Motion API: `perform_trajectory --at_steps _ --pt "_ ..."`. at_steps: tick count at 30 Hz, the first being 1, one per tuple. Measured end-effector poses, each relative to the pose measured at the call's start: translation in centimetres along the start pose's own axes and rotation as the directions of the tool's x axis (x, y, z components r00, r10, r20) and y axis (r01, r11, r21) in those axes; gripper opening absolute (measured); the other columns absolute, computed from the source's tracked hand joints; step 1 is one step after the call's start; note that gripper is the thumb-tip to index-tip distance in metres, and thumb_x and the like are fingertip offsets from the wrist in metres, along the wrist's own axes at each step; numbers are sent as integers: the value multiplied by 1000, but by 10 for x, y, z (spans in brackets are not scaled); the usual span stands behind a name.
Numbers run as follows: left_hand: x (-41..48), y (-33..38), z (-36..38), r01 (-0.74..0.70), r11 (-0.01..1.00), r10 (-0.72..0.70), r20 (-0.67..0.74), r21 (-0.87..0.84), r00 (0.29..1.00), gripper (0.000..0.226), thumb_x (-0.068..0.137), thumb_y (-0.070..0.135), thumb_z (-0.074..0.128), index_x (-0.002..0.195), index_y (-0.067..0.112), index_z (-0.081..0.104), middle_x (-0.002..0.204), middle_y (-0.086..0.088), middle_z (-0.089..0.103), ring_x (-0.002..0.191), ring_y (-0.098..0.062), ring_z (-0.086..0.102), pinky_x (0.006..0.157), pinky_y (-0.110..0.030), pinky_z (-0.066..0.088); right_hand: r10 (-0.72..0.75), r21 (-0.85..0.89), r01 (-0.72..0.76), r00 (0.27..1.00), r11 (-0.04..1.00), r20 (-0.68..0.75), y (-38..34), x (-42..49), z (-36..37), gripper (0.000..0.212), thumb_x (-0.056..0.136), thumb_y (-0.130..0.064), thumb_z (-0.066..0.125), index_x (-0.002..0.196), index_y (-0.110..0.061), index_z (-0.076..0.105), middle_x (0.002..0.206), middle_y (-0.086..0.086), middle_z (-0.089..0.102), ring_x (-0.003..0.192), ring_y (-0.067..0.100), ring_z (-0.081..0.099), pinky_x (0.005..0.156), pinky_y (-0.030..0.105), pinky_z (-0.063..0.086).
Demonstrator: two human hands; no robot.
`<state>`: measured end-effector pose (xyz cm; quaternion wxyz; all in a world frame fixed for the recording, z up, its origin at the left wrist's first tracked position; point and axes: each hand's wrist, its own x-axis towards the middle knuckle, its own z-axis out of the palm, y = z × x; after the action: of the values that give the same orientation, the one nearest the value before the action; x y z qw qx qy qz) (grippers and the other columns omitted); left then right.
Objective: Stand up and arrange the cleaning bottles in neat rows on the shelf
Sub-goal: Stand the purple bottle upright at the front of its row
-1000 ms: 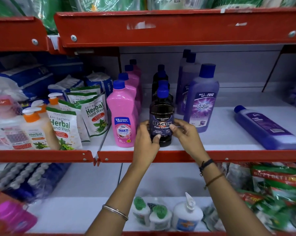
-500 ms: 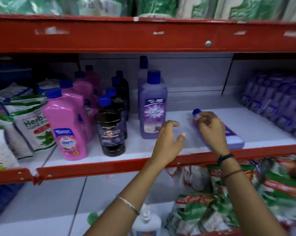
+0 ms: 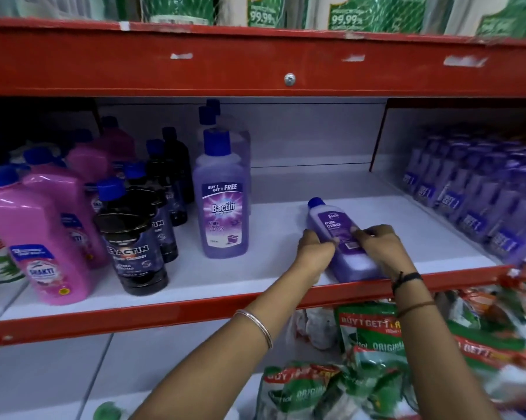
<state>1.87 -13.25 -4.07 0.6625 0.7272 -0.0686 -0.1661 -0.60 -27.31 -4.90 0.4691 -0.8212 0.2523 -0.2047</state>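
Purple plastic floor cleaner bottle with a blue cap [image 3: 337, 237] lies flat on the white shelf with a red front edge [image 3: 164, 307], right of the middle of the frame, cap pointing to the back. The left hand [image 3: 314, 253] and the right hand [image 3: 379, 247] are both wrapped around its lower half. To the left stand a tall purple bottle [image 3: 223, 201], dark brown bottles [image 3: 134, 237] and pink bottles [image 3: 40, 234], each row going back.
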Motion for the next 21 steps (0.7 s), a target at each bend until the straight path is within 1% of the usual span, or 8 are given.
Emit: perform_trajectory --at_steps 2,5,7,9,13,14,17,21 --pt "1 -1 2 -16 998 15 -19 -69 1000 42 78 16 68 113 14 44 123 -13 59 107 -29 60 90 -44 54 -36 151 36 999 988 -2 6 -2 0 33 84 -35 66 87 -3 70 89 22 73 76 33 69 68 34 53" --pt "-2 8 -3 -86 988 81 -44 -126 996 40 76 15 72 104 21 44 117 -8 61 101 -26 62 87 -42 55 -90 425 77 996 902 10 0 -15 0 30 83 -25 69 103 -2 67 94 19 72 68 20 69 59 27 56" --pt "-5 19 -14 -158 976 153 -51 -147 987 41 75 10 73 104 22 47 115 -7 63 96 -23 63 85 -39 56 -151 522 129 988 843 1 -12 -24 1 35 82 -20 70 112 -4 63 99 15 71 74 18 69 61 24 58" --pt "-15 28 -28 -257 958 250 -64 -128 966 47 75 6 72 111 22 46 110 -1 60 92 -18 61 81 -36 56 -217 565 168 976 808 20 -28 -35 2 36 81 -16 69 116 -7 61 100 8 71 77 15 70 63 21 58" --pt "-44 31 -68 -443 897 442 -77 8 894 61 77 10 71 129 22 41 105 9 56 88 -4 59 69 -18 53 -357 587 253 932 769 66 -55 -64 14 48 74 -21 70 119 -12 56 105 -1 69 86 5 69 70 17 56" --pt "-51 28 -79 -461 887 461 -88 22 883 62 78 11 71 131 23 40 109 8 56 92 -5 60 71 -19 54 -377 584 267 924 767 72 -59 -71 21 51 71 -23 70 119 -13 55 107 -2 68 89 4 69 72 18 56" --pt "-68 17 -114 -488 873 485 -134 14 864 66 77 7 71 132 26 38 118 3 56 106 -15 60 85 -36 57 -415 614 269 904 742 105 -69 -91 45 47 73 -15 71 116 -17 53 109 -5 66 94 2 68 75 19 57" --pt "-81 4 -159 -515 856 513 -197 45 836 70 76 5 70 134 26 37 126 -3 57 111 -18 60 87 -40 57 -463 648 268 874 713 148 -87 -108 84 43 77 -3 71 113 -21 54 110 -5 66 95 2 68 73 18 55"
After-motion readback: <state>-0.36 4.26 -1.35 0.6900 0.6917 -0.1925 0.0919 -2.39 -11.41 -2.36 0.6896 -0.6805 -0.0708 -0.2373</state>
